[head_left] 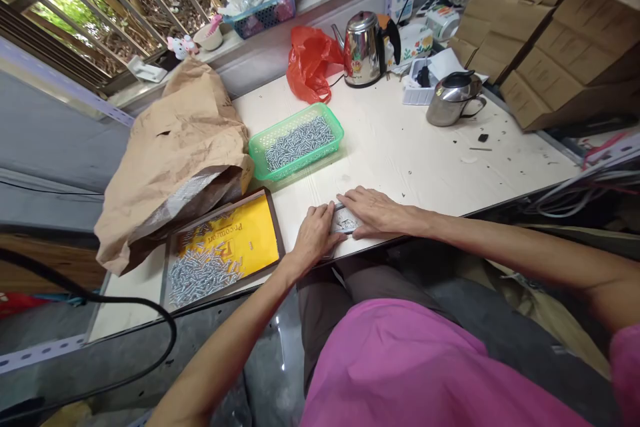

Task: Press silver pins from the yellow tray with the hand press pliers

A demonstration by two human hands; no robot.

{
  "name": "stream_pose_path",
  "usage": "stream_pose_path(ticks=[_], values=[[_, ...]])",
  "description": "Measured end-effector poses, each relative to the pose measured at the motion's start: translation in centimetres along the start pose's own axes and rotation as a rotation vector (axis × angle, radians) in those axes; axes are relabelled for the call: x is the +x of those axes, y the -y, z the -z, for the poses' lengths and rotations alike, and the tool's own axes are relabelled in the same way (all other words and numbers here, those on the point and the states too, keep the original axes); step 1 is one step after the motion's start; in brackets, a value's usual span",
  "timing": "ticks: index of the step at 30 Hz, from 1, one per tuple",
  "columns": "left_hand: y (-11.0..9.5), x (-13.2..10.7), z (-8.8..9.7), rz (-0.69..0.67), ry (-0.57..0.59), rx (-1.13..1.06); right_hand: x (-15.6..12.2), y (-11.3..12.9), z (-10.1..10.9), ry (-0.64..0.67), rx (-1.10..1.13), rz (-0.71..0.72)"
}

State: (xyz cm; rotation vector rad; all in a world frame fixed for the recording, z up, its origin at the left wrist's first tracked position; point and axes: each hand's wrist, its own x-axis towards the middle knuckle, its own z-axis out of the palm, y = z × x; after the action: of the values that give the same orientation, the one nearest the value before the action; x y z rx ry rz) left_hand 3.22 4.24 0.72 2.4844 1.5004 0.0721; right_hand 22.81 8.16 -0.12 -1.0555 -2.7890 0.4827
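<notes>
Using the grey rectangular piece [345, 219] as dial centre, with 12 o'clock pointing away from the person: the shallow tray [263, 230] is lying between 8 and 9 o'clock, carrying loose metal pins [203, 273]. The green basket [296, 171] is standing at 11 o'clock, also containing metal pins. The left hand [314, 235] is bracing the piece between 8 and 9 o'clock, its thumb and fingers closing around that end. The piece is resting at the near edge of the table [385, 160], its long axis apparently running from 9 to 3 o'clock; the covered ends are preventing certainty. The right hand [381, 212] is pinching the 3 o'clock end, fingers lying far side, thumb near side. Both hands are touching the piece; neither is sitting nearer.
</notes>
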Motion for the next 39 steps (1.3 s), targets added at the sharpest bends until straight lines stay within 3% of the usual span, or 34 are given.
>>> stream_pose_path(ticks=[6,18,24,27,30,32,35,39], values=[[0.4,1.7,0.8,-0.042,0.085,0.040,0.6,0.4,1.4,0.099,-0.135,-0.059],[-0.4,1.8,0.5,0.062,0.025,-0.026,1.4,-0.6,1.7,0.121,-0.097,-0.032],[-2.9,-1.9,-2.6,-0.021,-0.178,-0.065,1.7,-2.7,2.6,0.140,-0.057,-0.018],[-4.3,-3.3,-4.1,-0.080,-0.187,-0.134,2.9,-3.7,2.6,0.048,-0.102,-0.090],[-4.8,-3.4,-4.5,-0.069,-0.199,-0.177,4.4,-2.7,2.9,-0.031,-0.178,-0.149],[-4.9,-3.3,-4.4,-0.068,-0.214,-0.191,5.3,-0.5,3.1,-0.041,-0.214,-0.050],[-5.4,-4.0,-4.1,-0.091,-0.236,-0.215,6.0,3.9,2.6,0.088,-0.194,0.324],[-5.2,-7.9,-3.0,-0.239,-0.298,-0.225,6.2,7.1,0.5,0.141,-0.218,0.575]])
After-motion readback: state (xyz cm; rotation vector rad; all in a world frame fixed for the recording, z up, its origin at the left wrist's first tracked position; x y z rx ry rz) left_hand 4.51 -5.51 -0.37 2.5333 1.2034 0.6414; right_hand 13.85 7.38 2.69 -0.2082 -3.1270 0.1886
